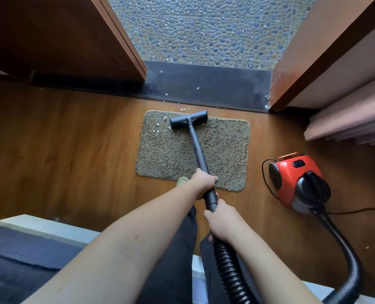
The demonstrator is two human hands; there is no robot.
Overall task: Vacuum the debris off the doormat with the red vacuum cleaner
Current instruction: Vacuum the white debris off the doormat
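At the far edge of the doormat (217,150), the floor head (188,119) sits beside white crumbs (155,131) to its left, both hands gripping the wand (198,150), left hand (204,183) ahead of right hand (220,222) for steering, the red vacuum cleaner (296,181) parked right.

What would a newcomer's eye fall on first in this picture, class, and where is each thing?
The red vacuum cleaner stands out on the wooden floor, right of the doormat. Both hands grip the dark wand, the left hand ahead of the right hand, with the floor head at the mat's far edge. White debris dots the mat's far left corner.
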